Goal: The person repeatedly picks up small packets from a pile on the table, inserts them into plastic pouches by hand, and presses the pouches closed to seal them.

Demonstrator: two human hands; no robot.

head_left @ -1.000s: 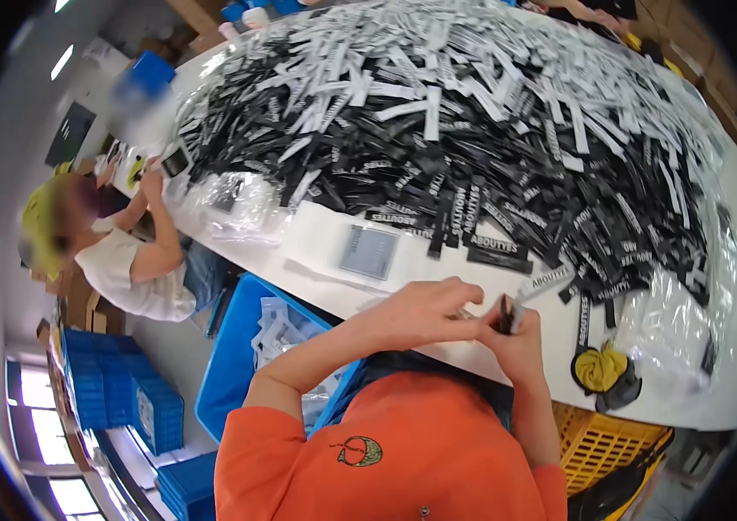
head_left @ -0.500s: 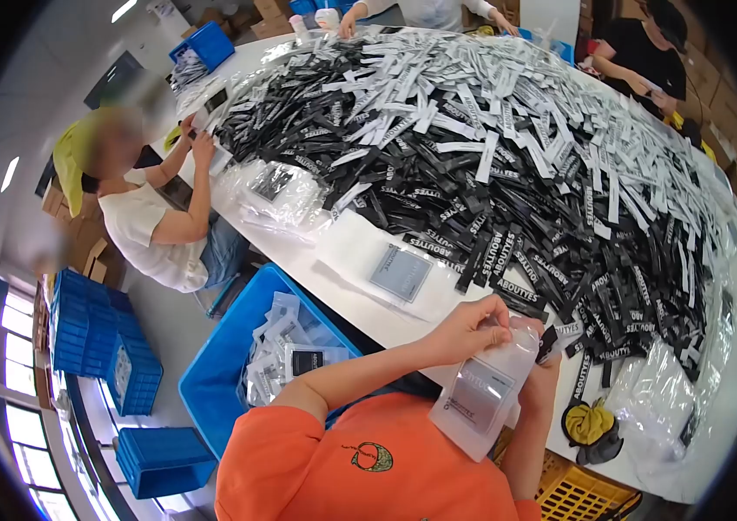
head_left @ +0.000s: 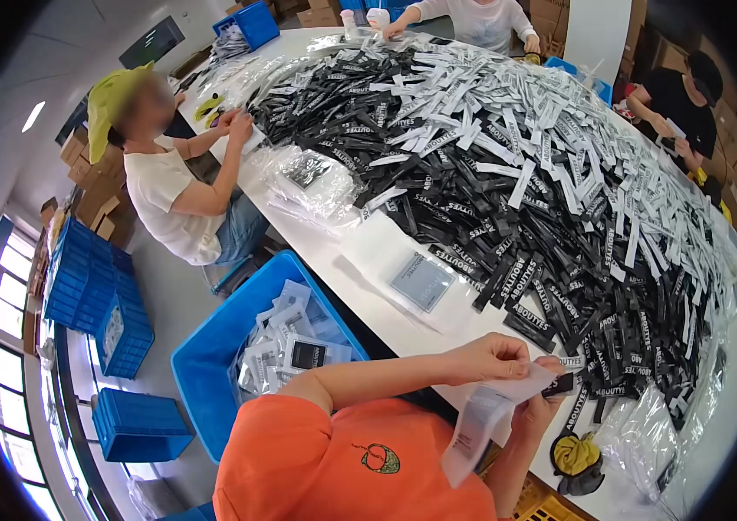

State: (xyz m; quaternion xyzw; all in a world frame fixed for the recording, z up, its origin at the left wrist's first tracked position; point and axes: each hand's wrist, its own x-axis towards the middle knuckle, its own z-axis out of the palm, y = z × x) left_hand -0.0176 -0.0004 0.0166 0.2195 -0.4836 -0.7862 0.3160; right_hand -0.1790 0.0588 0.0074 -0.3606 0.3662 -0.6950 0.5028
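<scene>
My left hand (head_left: 492, 358) pinches the top edge of a translucent pouch (head_left: 483, 425), which hangs in front of my orange shirt. Behind the pouch, my right hand (head_left: 542, 408) is closed, with a small black label (head_left: 559, 385) at its fingertips; the pouch partly hides this hand. A stack of white pouches with a grey printed panel (head_left: 421, 280) lies on the table to the left of my hands. Beyond them spreads a large heap of black and white printed strips (head_left: 529, 271).
A blue bin (head_left: 203, 369) of packed pouches stands left of me. A yellow cloth bundle (head_left: 577, 455) and clear plastic bags (head_left: 646, 434) lie at the right. A co-worker in white (head_left: 169, 187) sits at the left; two more people are across the table. Blue crates (head_left: 91, 273) stand far left.
The pouch, flat and facing up half a second ago, is now bent and tilted between my hands. My view has shifted, so the table and bin appear at a different angle.
</scene>
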